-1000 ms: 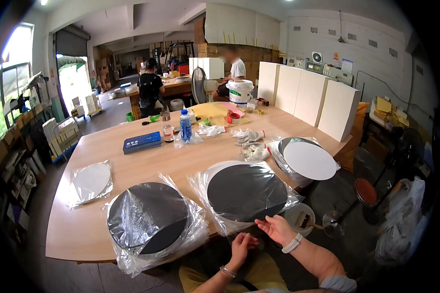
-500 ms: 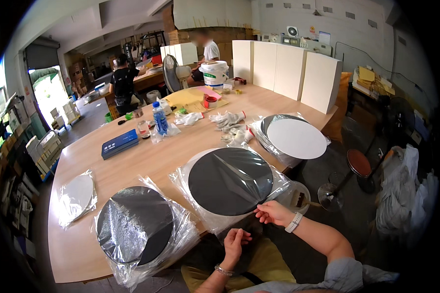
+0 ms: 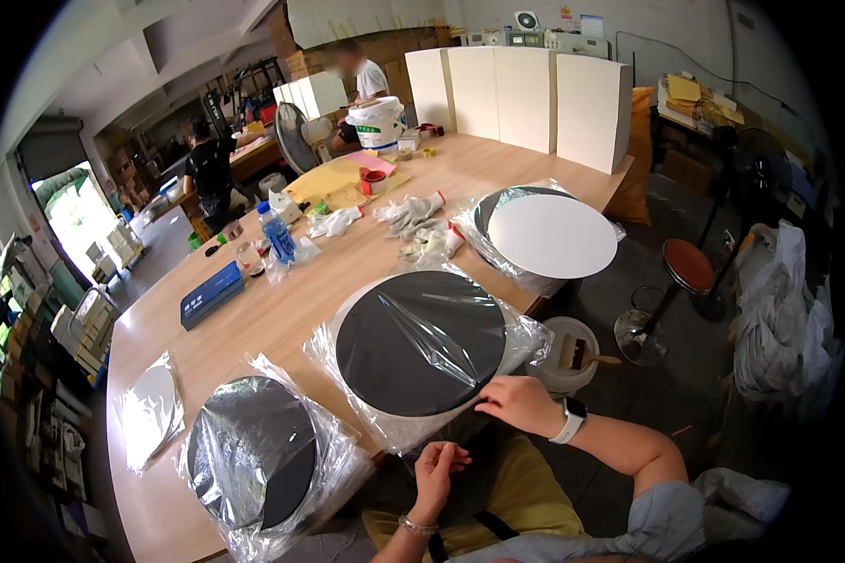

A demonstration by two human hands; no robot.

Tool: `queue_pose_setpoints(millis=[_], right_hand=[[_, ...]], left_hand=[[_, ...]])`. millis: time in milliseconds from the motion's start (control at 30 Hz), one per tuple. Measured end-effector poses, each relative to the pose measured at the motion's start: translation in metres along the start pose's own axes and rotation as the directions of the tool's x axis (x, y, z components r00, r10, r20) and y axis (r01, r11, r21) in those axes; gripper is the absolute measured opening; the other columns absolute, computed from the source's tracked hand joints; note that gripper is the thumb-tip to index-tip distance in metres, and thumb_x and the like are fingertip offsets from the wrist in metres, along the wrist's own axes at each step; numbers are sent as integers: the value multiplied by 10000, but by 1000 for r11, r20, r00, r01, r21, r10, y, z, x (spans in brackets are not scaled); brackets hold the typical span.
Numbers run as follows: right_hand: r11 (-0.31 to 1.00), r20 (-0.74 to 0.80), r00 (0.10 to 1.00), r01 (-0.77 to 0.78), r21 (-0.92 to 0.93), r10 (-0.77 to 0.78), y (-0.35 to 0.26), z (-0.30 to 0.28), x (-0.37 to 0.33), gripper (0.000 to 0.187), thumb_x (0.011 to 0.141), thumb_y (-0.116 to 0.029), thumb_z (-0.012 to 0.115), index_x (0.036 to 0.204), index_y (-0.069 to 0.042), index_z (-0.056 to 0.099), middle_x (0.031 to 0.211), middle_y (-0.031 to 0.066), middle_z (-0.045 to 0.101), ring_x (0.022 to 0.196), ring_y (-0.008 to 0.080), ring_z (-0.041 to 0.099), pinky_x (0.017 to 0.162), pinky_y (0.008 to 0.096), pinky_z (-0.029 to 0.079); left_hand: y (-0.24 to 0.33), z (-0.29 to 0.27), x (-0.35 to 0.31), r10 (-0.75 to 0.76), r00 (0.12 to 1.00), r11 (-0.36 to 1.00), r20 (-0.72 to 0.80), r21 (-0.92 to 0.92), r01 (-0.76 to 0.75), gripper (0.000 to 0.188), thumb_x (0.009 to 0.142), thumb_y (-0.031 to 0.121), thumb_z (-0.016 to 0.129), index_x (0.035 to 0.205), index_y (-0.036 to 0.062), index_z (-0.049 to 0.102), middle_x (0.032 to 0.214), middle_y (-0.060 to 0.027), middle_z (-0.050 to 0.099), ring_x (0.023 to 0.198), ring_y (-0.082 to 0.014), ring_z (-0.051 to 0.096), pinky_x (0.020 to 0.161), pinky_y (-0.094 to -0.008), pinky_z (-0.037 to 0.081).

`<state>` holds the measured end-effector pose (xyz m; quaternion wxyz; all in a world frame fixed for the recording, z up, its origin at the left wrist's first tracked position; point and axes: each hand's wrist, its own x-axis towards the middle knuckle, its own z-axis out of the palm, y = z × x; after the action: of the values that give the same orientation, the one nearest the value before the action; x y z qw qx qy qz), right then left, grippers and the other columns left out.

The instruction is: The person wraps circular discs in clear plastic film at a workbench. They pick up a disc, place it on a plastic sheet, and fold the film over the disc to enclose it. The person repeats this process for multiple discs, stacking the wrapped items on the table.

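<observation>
A black disc (image 3: 413, 342) lies at the table's near edge over a slightly larger white round sheet, with creased clear plastic film (image 3: 427, 340) across its top. The fingertips of my right hand (image 3: 526, 405) are pinched together on the film at the disc's near right rim, where its creases converge. My left hand (image 3: 437, 474) hovers just in front of the table edge, fingers loosely curled, nothing visible in them. Left of this disc lies another black disc (image 3: 286, 488) wrapped in crinkled film. A white disc (image 3: 554, 236) rests on a film-wrapped dark one at the right.
Farther up the table (image 3: 160, 338) are a blue box (image 3: 212, 296), a blue bottle (image 3: 277, 235), work gloves (image 3: 411, 216), a white bucket (image 3: 377, 124) and tall white panels (image 3: 526, 98). A bucket with a brush (image 3: 568, 371) stands beside the near right edge. Two people are in the background.
The view has shifted, so the table sits differently. My right hand stays at the disc's near right rim, turned more knuckles-up. The film's crease over the disc has narrowed.
</observation>
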<state>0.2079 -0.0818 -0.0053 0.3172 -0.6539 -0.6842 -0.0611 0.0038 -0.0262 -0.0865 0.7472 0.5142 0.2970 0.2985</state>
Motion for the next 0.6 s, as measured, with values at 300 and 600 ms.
queue_pose_setpoints(millis=[300,600], right_hand=[[994,-15,997,81,70,-80,12,3,16,183,750,-198,717,791,-108,564,767,39,559,686,238,593,581,349,480],[990,56,996,75,-119,-69,128,-82,-7,620,634,66,609,1228,-99,536,1339,80,457,1170,302,459,994,406,398]], left_hand=[[14,-1,-10,-120,984,991,131,-50,128,237,957,248,537,996,16,560,862,-104,653,713,-160,638,653,-260,515],[121,-20,-27,448,729,-200,517,853,-482,395,674,149,778,1018,55,610,1125,-128,583,1040,-308,561,878,-418,470]])
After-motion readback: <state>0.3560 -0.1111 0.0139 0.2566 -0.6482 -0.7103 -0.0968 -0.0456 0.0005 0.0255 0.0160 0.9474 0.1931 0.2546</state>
